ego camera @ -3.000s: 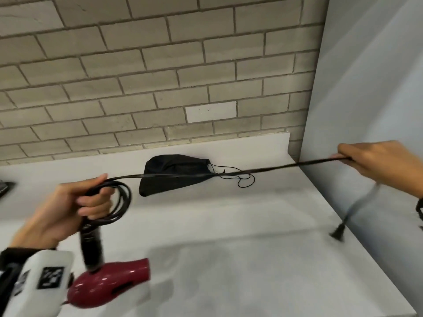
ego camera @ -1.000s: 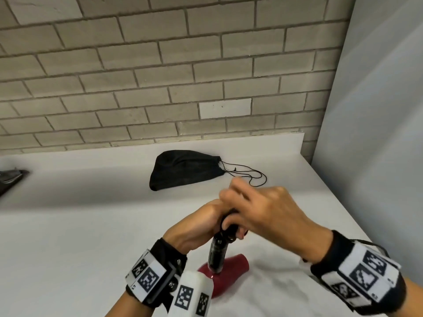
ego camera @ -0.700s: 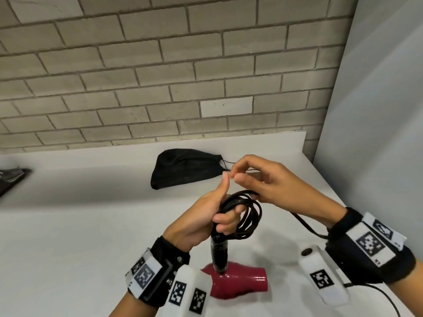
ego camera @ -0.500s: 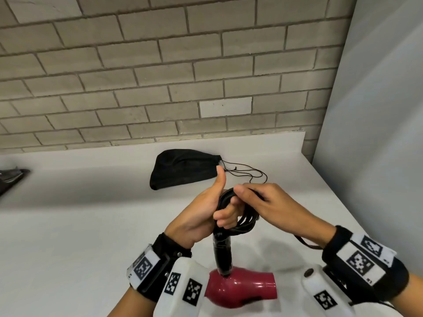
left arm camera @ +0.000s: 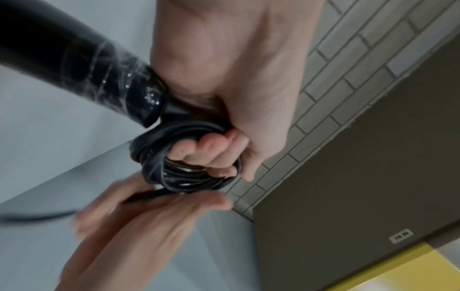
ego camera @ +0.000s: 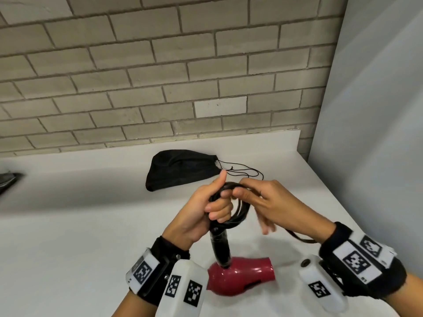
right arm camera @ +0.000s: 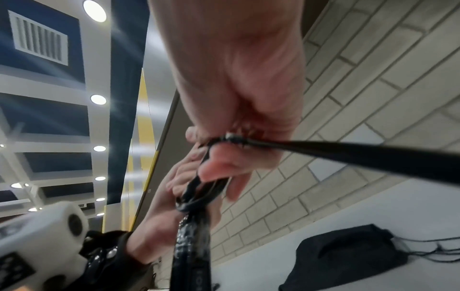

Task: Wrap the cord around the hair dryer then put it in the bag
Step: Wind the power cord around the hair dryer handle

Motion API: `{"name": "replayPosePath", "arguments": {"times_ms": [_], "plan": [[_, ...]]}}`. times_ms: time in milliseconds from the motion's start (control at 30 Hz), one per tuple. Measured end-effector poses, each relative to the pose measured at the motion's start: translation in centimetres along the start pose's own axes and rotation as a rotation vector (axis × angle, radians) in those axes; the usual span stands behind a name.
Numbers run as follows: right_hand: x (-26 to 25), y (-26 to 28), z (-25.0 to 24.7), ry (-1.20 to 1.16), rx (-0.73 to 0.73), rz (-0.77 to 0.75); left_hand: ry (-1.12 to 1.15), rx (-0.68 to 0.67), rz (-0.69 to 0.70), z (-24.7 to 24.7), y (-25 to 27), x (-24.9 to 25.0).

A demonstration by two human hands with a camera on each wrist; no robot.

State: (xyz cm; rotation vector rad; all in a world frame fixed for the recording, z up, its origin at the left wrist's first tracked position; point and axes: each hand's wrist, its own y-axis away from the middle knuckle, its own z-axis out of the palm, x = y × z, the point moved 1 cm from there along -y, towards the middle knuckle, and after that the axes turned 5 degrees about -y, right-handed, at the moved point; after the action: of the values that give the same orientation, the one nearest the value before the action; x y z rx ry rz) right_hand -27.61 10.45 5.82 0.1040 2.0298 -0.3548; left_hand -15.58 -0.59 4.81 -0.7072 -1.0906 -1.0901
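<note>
A red hair dryer point(ego camera: 242, 276) with a black handle point(ego camera: 219, 248) hangs head-down above the counter. My left hand point(ego camera: 206, 213) grips the top of the handle point(left arm camera: 74, 65) together with several loops of black cord point(ego camera: 238, 213), thumb raised. In the left wrist view the cord coil point(left arm camera: 174, 169) wraps round my curled fingers. My right hand point(ego camera: 263, 202) pinches the cord point(right arm camera: 348, 151) and lays it over the coil; a loose length trails off under my right wrist. A black drawstring bag point(ego camera: 180, 170) lies flat behind my hands, also seen as the bag point(right arm camera: 348, 256).
A white counter point(ego camera: 68, 236) runs along a brick wall point(ego camera: 137, 76). A grey partition point(ego camera: 377, 133) bounds the counter's right edge. A dark object point(ego camera: 9, 181) lies at the far left. The bag's strings point(ego camera: 247, 172) trail to the right.
Three seconds ago the cord was stretched far to the right; since then my right hand has looped it round my left hand's grip, and the free length is much shorter.
</note>
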Motion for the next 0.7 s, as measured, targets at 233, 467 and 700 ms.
{"name": "replayPosePath", "arguments": {"times_ms": [233, 467, 700], "plan": [[4.1, 5.6, -7.4, 0.153, 0.025, 0.034, 0.154, 0.167, 0.066, -5.4, 2.0, 3.0], [4.0, 8.8, -10.3, 0.315, 0.284, -0.038, 0.102, 0.214, 0.001, -6.2, 2.8, 1.5], [3.4, 9.2, -4.6, 1.137, -0.134, -0.27, 0.147, 0.241, -0.019, -5.5, 1.9, 0.9]]}}
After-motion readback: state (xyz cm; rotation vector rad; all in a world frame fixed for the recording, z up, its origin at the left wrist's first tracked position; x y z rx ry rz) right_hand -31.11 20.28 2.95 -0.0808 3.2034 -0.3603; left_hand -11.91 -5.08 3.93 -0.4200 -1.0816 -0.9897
